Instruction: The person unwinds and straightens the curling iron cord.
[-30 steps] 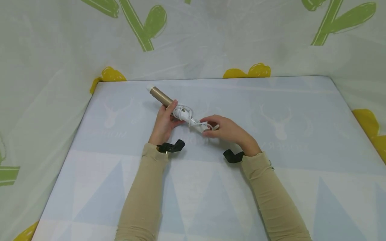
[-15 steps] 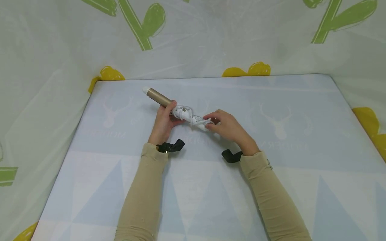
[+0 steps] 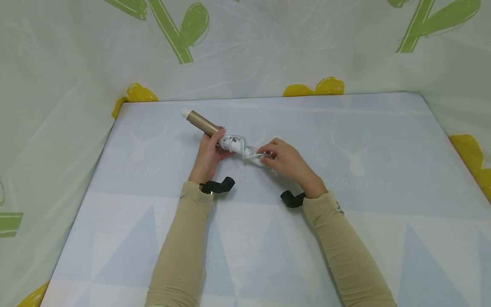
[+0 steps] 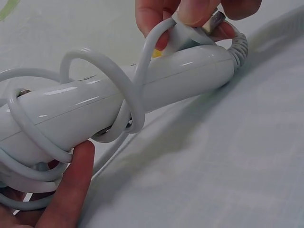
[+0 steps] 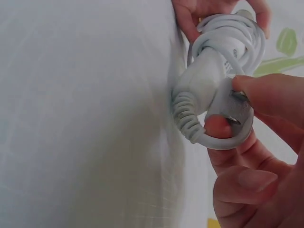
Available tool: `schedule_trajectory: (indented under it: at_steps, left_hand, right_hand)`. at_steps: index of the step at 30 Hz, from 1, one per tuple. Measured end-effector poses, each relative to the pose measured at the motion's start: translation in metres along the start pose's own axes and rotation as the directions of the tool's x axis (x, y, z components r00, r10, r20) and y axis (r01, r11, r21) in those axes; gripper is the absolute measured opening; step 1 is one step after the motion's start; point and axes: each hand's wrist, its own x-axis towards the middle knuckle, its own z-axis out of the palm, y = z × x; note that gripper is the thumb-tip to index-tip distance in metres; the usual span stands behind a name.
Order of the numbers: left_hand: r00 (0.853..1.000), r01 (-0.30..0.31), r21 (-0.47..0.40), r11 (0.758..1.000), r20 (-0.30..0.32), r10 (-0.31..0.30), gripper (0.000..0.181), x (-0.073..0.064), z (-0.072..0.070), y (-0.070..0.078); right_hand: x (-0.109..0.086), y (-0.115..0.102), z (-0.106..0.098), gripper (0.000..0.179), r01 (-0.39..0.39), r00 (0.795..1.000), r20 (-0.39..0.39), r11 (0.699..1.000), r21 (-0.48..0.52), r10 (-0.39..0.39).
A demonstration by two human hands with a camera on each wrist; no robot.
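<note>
Curling iron (image 3: 238,147): gold barrel (image 3: 203,123), white handle (image 4: 190,71) wrapped in white cord (image 5: 221,143); left hand (image 3: 207,155) grips its middle, right hand (image 3: 286,159) pinches the pronged plug (image 5: 222,102).

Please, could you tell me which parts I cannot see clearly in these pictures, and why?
Plug: in the head view, mostly hidden by the right hand.
Gold-coloured barrel: in the left wrist view, cut off by the left edge.
Left hand: in the left wrist view, mostly cut off at the lower left corner.
Cord: in the left wrist view, partly hidden behind the white handle.
</note>
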Motion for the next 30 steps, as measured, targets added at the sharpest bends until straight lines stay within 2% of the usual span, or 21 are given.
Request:
schedule_trajectory:
  at_steps: [7,17,20,25,30]
  left_hand:
    - [1.0,-0.001,0.016,1.0,0.002,0.001,0.043,0.001,0.001,-0.001]
    - [1.0,-0.021,-0.004,1.0,-0.008,0.021,0.043,0.002,-0.002,-0.002]
    - [1.0,-0.013,0.025,1.0,-0.01,0.013,0.041,0.001,-0.002,-0.003]
    - [1.0,0.003,0.087,0.996,-0.011,-0.002,0.043,-0.002,0.001,-0.003]
    - [1.0,0.006,0.05,0.999,-0.003,-0.005,0.047,-0.001,0.002,-0.001]
  right_hand:
    - [0.002,-0.007,0.004,0.018,-0.042,0.999,-0.032,0.99,-0.133,0.038]
    - [0.002,-0.013,0.015,0.017,-0.016,0.993,-0.118,0.957,-0.29,-0.019]
    - [0.002,-0.013,0.019,0.014,-0.005,0.991,-0.127,0.939,-0.343,-0.041]
    - [0.0,-0.008,0.015,0.011,-0.023,0.995,-0.099,0.963,-0.267,-0.004]
    - [-0.001,-0.002,0.006,0.018,-0.102,0.995,0.011,0.988,-0.113,0.104]
